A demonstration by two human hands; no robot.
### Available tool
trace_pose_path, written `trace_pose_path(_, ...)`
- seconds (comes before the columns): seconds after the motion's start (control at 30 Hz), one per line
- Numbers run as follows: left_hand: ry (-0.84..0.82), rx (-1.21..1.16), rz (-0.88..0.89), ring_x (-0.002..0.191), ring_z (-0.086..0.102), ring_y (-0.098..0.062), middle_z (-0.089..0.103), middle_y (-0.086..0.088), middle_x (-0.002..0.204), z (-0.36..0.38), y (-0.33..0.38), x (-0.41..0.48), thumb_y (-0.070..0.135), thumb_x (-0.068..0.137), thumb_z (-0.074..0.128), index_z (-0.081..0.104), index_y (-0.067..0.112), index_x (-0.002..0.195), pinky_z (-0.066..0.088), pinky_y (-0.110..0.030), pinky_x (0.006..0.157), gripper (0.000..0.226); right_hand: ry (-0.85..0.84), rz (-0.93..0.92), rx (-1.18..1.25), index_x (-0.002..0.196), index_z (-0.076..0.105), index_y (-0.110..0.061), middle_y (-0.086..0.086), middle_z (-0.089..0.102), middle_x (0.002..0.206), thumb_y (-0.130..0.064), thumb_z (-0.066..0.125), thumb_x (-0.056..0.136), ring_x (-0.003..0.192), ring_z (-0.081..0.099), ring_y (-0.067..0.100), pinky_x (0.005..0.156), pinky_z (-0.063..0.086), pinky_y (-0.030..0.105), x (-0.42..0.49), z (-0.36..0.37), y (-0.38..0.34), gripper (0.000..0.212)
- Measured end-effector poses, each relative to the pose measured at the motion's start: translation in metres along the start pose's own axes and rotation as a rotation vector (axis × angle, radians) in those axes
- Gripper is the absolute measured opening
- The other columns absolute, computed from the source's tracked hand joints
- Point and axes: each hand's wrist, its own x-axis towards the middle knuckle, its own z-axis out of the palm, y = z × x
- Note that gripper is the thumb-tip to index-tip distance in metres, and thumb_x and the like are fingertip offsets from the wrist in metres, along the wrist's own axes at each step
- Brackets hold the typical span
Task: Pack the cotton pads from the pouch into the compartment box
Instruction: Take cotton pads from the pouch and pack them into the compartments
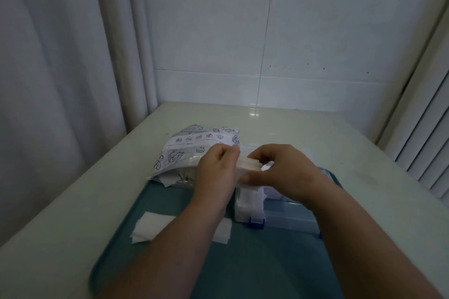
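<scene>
A small stack of white cotton pads (248, 166) is held between both hands above the clear compartment box (286, 211). My left hand (216, 170) pinches the stack's left end and my right hand (279, 172) grips its right end. Below them, the box's left compartment holds more white pads (247, 204). The printed pouch (192, 150) lies just behind my left hand, its mouth facing me with pads showing inside. My right forearm hides much of the box.
Loose white pads (151, 224) lie on the teal tray (255, 262), and another pad (222, 232) peeks out beside my left forearm. The tray sits on a pale table (315, 133). A curtain hangs at left, a tiled wall stands behind, slatted panels at right.
</scene>
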Motion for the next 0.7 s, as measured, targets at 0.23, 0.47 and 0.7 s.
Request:
trace_pose_path(0.23, -0.015, 0.067, -0.022, 0.076, 0.058, -0.016, 0.065, -0.003, 0.086, 0.010, -0.009, -0.002, 0.024, 0.094, 0.050, 0.067, 0.015, 0.089, 0.042, -0.030, 0.065, 0.020, -0.027, 0.024, 0.011, 0.098, 0.067, -0.031, -0.011, 0.067, 0.095, -0.018, 0.082, 0.068, 0.082, 0.066, 0.013, 0.075, 0.060, 0.039, -0.003, 0.009, 0.015, 0.037)
trace_pose_path(0.47, 0.050, 0.128, 0.034, 0.077, 0.058, -0.019, 0.064, -0.003, 0.082, 0.011, -0.017, 0.002, 0.018, 0.093, 0.051, 0.065, 0.014, 0.086, 0.041, -0.031, 0.063, 0.016, -0.012, -0.020, -0.065, 0.102, 0.064, -0.031, -0.009, 0.065, 0.096, -0.025, 0.079, 0.072, 0.079, 0.062, 0.010, 0.078, 0.055, 0.033, -0.003, 0.013, 0.017, 0.033)
trace_pose_path(0.7, 0.046, 0.151, 0.044, 0.072, 0.055, -0.016, 0.064, -0.005, 0.082, 0.012, -0.014, -0.001, 0.024, 0.094, 0.051, 0.065, 0.011, 0.088, 0.039, -0.030, 0.060, 0.021, 0.017, -0.026, -0.054, 0.106, 0.056, -0.039, -0.016, 0.060, 0.097, -0.029, 0.082, 0.070, 0.079, 0.062, 0.007, 0.076, 0.056, 0.029, -0.005, 0.009, 0.015, 0.046)
